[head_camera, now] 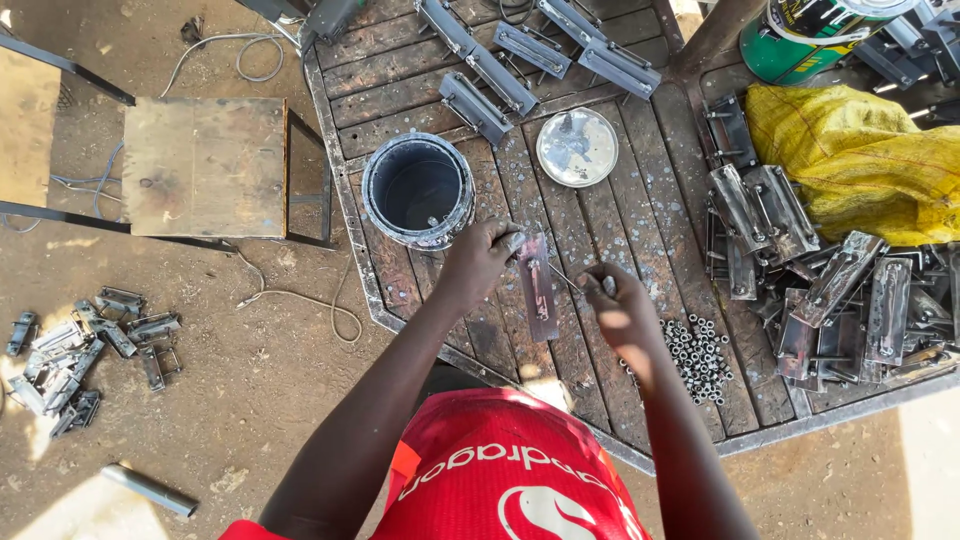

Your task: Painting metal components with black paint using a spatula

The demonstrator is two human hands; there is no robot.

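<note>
Workbench (640,220) of weathered wooden slats in a metal frame, seen from above, with bare dirt ground to the left. Open paint can (418,190) stands at the bench's left edge, dark inside, its rim smeared silver-grey. Its round lid (577,147) lies flat to the right, paint-streaked side up, apart from the can. Far side: a row of painted latch pieces (520,50) laid out across the slats. Right side: a crowded heap of unpainted latch pieces (830,300), some stacked on each other. Behind the heap, a crumpled yellow woven sack (860,160); at the far right corner, a green tin (800,35) with a yellow and white label band. A pile of small steel nuts (697,355) sits on the slats just right of the right forearm.

Off the bench to the left: a small square wooden stool (205,165) on a black metal frame, loose cable on the dirt around it, and a scatter of more latch pieces (85,355) on the ground at near left. A short grey pipe (150,490) lies nearer still.

Left hand (482,258) is closed on the far end of a flat metal strip (538,290), just near-side of the can; the strip runs toward the person and rests on the slats between the hands. Right hand (618,305) is pinched narrow around a thin brush (570,280), whose tip reaches left to the strip's edge. Red shirt at the bottom edge.
</note>
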